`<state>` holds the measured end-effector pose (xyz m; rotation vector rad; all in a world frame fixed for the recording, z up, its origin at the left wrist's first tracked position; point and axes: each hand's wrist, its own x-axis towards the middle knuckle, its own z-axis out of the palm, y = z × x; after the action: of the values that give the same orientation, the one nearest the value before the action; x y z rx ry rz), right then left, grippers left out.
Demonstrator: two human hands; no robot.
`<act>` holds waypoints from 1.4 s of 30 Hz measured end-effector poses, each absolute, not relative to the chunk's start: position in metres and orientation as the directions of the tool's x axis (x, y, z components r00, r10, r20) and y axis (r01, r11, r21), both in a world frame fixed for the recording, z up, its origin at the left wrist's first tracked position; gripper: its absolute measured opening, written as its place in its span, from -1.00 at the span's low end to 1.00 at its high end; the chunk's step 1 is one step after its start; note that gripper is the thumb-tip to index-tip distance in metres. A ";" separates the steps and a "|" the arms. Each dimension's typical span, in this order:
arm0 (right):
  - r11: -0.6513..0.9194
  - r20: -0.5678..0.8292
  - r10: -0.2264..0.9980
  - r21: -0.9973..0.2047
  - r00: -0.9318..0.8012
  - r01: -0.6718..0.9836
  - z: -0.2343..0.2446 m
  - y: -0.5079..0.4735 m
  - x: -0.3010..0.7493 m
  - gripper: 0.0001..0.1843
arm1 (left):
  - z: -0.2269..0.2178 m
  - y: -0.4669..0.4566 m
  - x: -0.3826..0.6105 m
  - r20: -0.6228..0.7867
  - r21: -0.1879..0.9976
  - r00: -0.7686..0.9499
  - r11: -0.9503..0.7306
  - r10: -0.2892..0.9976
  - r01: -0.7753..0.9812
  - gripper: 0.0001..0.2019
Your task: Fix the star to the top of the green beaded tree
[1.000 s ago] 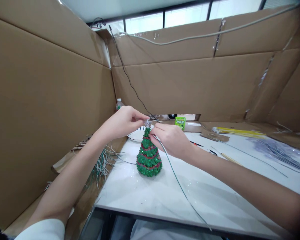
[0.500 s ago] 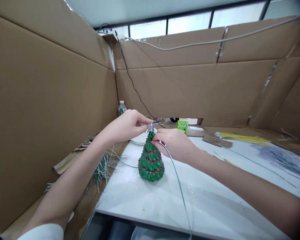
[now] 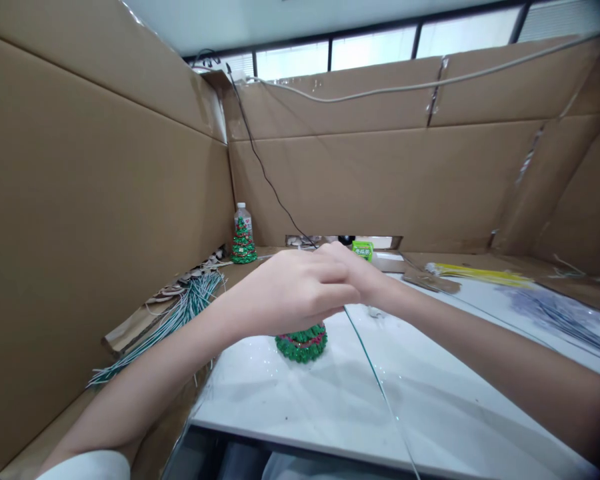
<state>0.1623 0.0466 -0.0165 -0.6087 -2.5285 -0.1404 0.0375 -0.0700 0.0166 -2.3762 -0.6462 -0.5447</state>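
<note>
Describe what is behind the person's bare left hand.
The red-banded green tinsel tree shows its base below the left hand; its top is covered. The bare right hand shows partly, fingertips hidden.

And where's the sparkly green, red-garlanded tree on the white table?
In the head view's centre, the tree shows below the left hand, left of the thin green wire.

White glossy tabletop (image 3: 360, 407), green tinsel tree (image 3: 301, 347) standing mid-table, dark wires (image 3: 577, 331) rightward

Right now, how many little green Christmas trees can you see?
2: the near tree, mostly hidden behind the left hand; and the far tree, in front of the bottle at back left. Others may be hidden.
</note>
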 end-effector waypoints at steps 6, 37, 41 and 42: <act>0.903 0.430 0.415 -0.088 -0.802 0.420 -0.005 0.037 0.171 -0.83 | 0.015 -0.057 0.029 0.625 -0.357 0.735 -0.741 0.263 0.569 -0.83; 0.952 0.618 0.304 -0.231 -0.725 0.202 -0.003 0.025 0.184 -0.83 | 0.032 -0.060 0.005 0.596 -0.052 0.666 -0.806 0.448 0.589 -0.82; 0.940 0.620 0.340 -0.256 -0.707 0.227 -0.002 0.022 0.181 -0.87 | 0.030 -0.061 0.008 0.605 -0.109 0.682 -0.807 0.410 0.581 -0.83; 0.938 0.619 0.343 -0.261 -0.707 0.226 -0.002 0.021 0.181 -0.88 | 0.030 -0.061 0.008 0.615 -0.111 0.677 -0.806 0.404 0.581 -0.84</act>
<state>0.1807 0.0214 -0.0019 -0.4006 -2.3826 0.2153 0.0080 -0.0611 0.0296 -2.5950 -0.7829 -0.8479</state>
